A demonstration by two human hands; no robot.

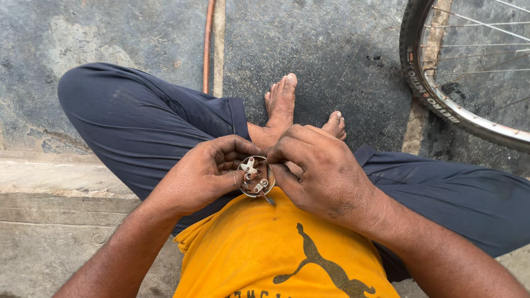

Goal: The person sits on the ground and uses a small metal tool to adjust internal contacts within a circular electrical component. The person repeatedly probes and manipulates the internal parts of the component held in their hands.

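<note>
Fingers (229, 157) of the left hand (201, 174) curl around the rim of a small round metal part (256, 176), cupping it open side up, while the right hand (326, 171) pinches at its near edge with thumb and forefinger closed on it. Only the head view is given. Inside the shallow dish, between the two sets of fingertips, sit a pale cross-shaped lever and a few small pivots or gears, so the inner works lie exposed with no cover over them; by my judgement the piece is partway through being handled, its mechanism seated but open. A thin metal tab sticks out just below the right thumb. Beneath the fingers hangs a yellow shirt (276, 248), and beyond them lie crossed legs in dark blue trousers (138, 121) with bare feet (281, 102). Further out is a rough, stained grey concrete floor (331, 49), with a raised stone step (49, 193) to the left of the left hand. A thin orange hose (208, 44) runs away past the knee, and a spoked bicycle wheel (469, 72) stands well apart, up and right of the right hand.
</note>
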